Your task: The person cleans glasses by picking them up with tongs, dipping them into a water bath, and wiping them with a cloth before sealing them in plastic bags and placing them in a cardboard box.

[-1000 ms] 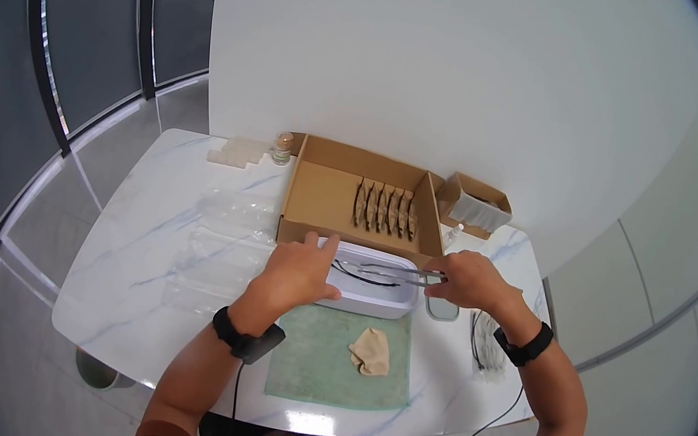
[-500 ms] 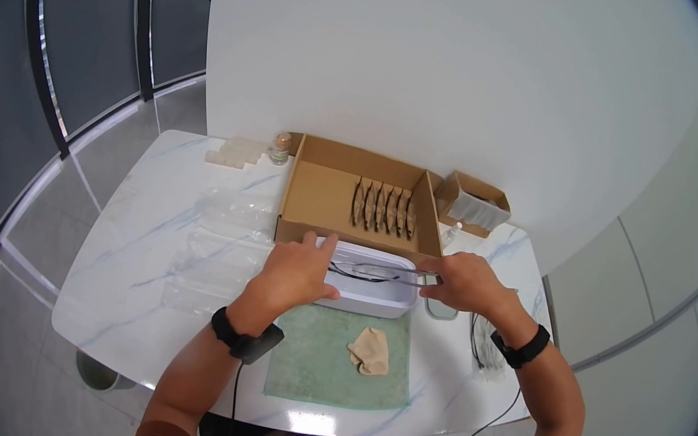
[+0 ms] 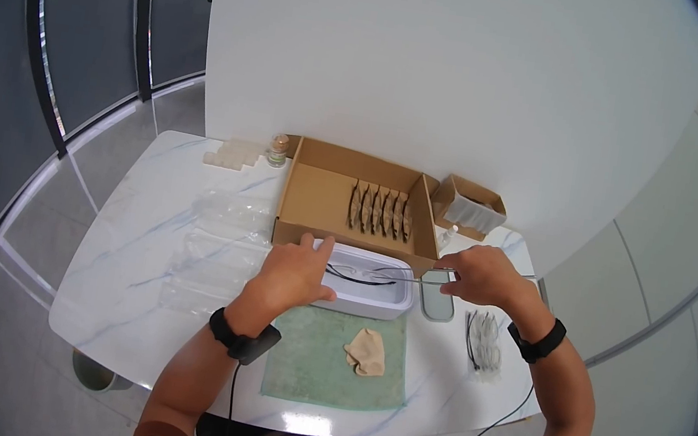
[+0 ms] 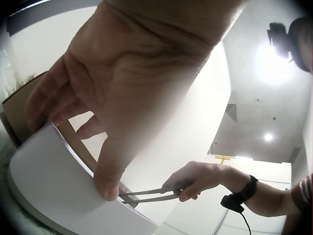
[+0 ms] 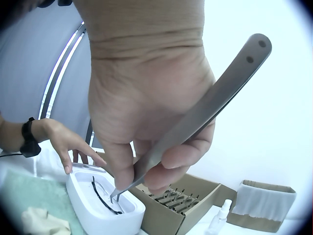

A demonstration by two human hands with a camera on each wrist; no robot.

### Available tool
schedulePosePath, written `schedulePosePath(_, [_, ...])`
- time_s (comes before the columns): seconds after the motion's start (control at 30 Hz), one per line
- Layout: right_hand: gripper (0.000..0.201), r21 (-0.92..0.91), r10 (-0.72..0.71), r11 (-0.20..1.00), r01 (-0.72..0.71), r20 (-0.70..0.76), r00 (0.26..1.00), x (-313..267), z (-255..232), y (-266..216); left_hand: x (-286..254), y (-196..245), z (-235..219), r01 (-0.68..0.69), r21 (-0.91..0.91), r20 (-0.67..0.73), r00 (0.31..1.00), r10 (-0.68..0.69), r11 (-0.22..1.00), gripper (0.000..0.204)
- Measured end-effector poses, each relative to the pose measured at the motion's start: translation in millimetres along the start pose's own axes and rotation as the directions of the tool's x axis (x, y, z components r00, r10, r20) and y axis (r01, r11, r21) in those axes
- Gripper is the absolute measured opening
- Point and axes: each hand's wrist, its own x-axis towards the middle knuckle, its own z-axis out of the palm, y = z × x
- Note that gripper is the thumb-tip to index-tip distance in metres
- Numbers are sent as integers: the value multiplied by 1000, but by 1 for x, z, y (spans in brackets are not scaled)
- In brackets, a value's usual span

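A white oval tub (image 3: pixel 367 310) stands on the table with a thin curved black strip (image 3: pixel 358 280) and a clear piece inside. My left hand (image 3: pixel 293 277) spans the tub's left end, its thumb on the near rim and its fingers fairly straight toward the far rim. Between thumb and fingers, my right hand (image 3: pixel 488 278) pinches long metal tweezers (image 5: pixel 195 115). They reach over the tub's right rim. In the right wrist view their two tips stand slightly apart inside the tub, close beside the black strip.
Behind the tub, an open cardboard box (image 3: pixel 312 195) holds a row of brown-and-black pieces (image 3: pixel 381 211). A beige cloth (image 3: pixel 366 352) lies on a green mat (image 3: pixel 300 372). Right are a grey-rimmed rounded lid (image 3: pixel 437 302), a bundle of clear strips (image 3: pixel 485 344) and a small bottle (image 3: pixel 447 235).
My right hand has shifted right with the tweezers, uncovering more of the grey-rimmed lid. The black strip has shifted slightly in the tub. My left hand keeps its place on the tub.
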Motion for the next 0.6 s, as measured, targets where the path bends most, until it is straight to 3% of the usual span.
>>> schedulePosePath(0.37, [36, 2, -96, 995, 96, -44, 994, 18, 13, 3, 1, -1, 0, -2, -1, 4, 1000, 2, 1000, 92])
schedulePosePath(0.6, [34, 43, -20, 999, 21, -28, 999, 16, 21, 0, 0, 0, 0, -8, -5, -2, 1000, 8, 1000, 92])
